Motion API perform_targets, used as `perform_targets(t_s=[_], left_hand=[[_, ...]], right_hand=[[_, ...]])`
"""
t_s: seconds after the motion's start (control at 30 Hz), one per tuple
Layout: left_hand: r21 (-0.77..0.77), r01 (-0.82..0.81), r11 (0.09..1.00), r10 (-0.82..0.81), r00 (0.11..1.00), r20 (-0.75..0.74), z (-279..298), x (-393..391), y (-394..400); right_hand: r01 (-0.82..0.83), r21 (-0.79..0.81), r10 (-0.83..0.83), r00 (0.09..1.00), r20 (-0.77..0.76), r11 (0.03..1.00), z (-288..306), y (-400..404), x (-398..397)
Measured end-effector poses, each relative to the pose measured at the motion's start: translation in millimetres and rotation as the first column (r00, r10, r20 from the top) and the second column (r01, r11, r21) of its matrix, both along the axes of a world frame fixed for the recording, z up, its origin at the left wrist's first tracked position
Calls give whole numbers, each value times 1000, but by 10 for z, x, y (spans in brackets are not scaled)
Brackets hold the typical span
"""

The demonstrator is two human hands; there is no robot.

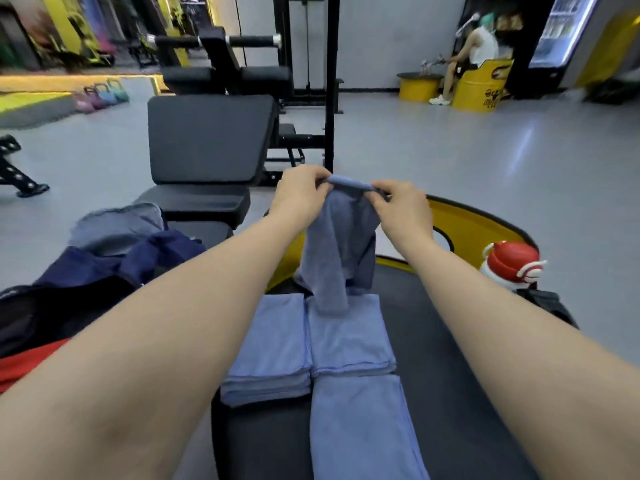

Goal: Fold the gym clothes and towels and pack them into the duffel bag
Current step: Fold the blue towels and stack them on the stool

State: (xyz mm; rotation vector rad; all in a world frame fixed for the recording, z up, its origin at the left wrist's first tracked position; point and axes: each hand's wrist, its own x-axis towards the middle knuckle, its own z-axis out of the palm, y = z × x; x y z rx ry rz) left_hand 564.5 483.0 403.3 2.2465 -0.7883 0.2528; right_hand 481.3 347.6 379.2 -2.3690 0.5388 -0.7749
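Towel (341,244) hangs by its top edge, pinched by both hands (300,194) (401,202) above folded towels (311,341).

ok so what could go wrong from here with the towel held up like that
1. Both hands, left hand and right hand, pinch only the top edge of the towel, so it may slip or fold crooked.
2. Its hanging end touches the folded towels and may ruffle them.
3. A wide swing could knock the bottle.
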Motion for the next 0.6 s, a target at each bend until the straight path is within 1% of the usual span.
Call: perform_targets(t_s=[0.27, 0.47, 0.6], left_hand=[[-30, 23, 999, -22, 999, 39, 1187, -626, 274], [-140, 41, 989, -32, 997, 69, 1989, -1138, 517], [-209, 35, 977, -18, 996, 83, 2406, -1440, 627]], right_hand=[[-18, -37, 22, 994, 111, 999, 1171, 242, -600], [-56, 64, 38, 964, 263, 996, 1898, 478, -1042], [-116, 71, 86, 940, 331, 991, 2220, 711, -1370]])
